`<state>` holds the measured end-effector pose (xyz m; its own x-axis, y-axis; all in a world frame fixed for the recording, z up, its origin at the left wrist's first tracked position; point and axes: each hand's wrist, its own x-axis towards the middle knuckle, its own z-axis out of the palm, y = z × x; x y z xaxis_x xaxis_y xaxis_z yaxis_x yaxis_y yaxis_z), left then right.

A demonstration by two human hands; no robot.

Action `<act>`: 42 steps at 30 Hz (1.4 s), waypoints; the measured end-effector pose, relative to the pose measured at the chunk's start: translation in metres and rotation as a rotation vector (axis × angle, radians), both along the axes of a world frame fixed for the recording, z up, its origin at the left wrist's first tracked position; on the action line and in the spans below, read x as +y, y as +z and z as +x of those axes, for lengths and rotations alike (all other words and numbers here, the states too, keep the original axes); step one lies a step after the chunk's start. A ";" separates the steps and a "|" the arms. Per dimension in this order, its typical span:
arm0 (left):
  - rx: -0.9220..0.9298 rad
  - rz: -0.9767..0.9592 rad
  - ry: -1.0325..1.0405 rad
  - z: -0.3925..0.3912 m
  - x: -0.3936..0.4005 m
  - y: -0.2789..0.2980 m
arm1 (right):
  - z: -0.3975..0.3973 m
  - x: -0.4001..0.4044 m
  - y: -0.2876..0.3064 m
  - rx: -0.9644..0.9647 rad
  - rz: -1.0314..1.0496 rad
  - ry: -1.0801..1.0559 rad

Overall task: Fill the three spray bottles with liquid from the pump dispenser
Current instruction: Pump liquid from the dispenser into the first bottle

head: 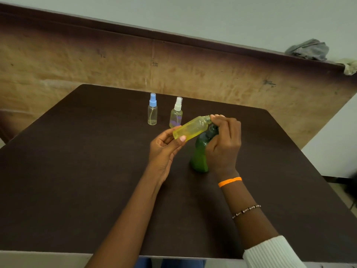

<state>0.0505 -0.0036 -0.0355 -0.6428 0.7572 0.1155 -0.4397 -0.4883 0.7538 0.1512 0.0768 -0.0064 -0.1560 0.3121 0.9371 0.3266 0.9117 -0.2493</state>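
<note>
My left hand [164, 147] holds an uncapped yellow-tinted spray bottle [190, 128] by its base, tilted with its open neck up and to the right. My right hand [224, 142] wraps the top of the green pump dispenser [200, 157], which stands on the table, with the fingertips at the tilted bottle's neck. The pump head is hidden under that hand. Farther back stand a clear spray bottle with a blue cap [152, 110] and a clear spray bottle with a white cap [176, 113], both upright and capped.
The dark brown table [77, 171] reaches a worn wooden board [96, 60] behind it. A grey cloth [309, 49] lies on the board's top edge at the far right.
</note>
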 end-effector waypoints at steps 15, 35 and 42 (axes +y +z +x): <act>-0.030 0.016 0.007 -0.001 0.000 0.002 | -0.004 -0.004 0.010 -0.064 -0.006 -0.110; -0.026 0.050 -0.003 0.001 0.002 0.005 | 0.000 -0.001 0.033 -0.153 -0.013 -0.070; -0.019 0.030 -0.002 0.000 0.001 0.003 | -0.001 -0.010 -0.004 -0.060 -0.011 -0.024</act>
<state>0.0505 -0.0028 -0.0322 -0.6434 0.7551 0.1258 -0.4549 -0.5093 0.7305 0.1497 0.0664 -0.0105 -0.2044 0.3264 0.9229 0.3628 0.9009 -0.2383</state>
